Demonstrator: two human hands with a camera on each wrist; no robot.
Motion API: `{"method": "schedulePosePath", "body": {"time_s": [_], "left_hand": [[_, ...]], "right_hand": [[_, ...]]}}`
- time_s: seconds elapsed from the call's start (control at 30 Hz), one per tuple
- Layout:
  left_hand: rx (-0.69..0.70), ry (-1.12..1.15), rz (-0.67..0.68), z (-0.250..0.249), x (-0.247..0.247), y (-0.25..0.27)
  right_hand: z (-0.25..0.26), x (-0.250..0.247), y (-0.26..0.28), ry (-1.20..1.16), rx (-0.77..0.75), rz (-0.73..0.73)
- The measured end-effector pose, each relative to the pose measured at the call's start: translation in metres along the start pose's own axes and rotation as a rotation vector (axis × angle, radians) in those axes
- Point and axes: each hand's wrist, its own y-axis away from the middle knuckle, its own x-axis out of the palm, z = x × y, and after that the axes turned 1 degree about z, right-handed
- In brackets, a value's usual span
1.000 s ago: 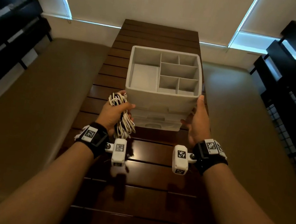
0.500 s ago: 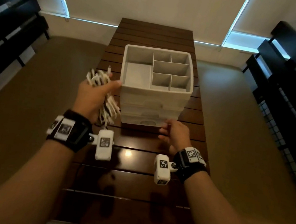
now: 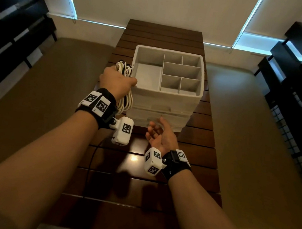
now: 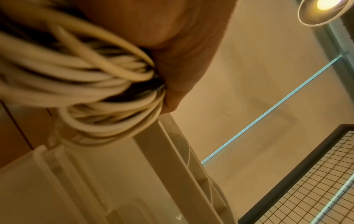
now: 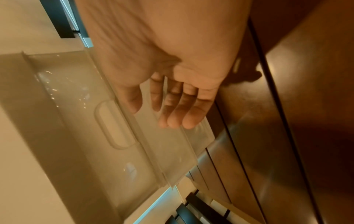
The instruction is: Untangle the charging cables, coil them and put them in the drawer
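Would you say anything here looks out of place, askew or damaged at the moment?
Nothing stands out. The white organizer sits squarely on the slatted table, its top compartments bare. The left hand holds the bundled cables beside it, and the right hand is open, palm up, near the lower drawer.

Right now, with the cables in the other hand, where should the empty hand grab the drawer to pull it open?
Probably by the oblong recessed handle in the middle of the clear drawer front, coming from the near side with fingertips hooked in. The front is otherwise flat and smooth, so that recess looks like the only hold. The right hand is open just before it; the left hand grips the cable bundle.
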Motion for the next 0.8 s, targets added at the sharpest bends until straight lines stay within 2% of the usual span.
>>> {"method": "schedulePosePath", "body": {"time_s": [0.1,0.4,0.67,0.73,0.8], "left_hand": [[-0.006,-0.019,-0.034,0.001,0.004,0.0],[-0.049,0.007,-0.011,0.003,0.004,0.0],[-0.033,0.117,0.025,0.005,0.005,-0.002],[-0.036,0.164,0.042,0.008,0.004,0.0],[-0.046,0.268,0.049,0.016,0.001,0.002]], "right_hand": [[-0.008,-0.005,0.005,0.002,-0.046,0.007],[-0.036,-0.027,0.032,0.043,-0.108,-0.064],[-0.062,-0.034,0.064,0.071,-0.073,-0.058],[-0.056,-0.033,0.069,0.139,-0.044,-0.06],[-0.041,-0.033,0.079,0.325,-0.006,-0.105]]}}
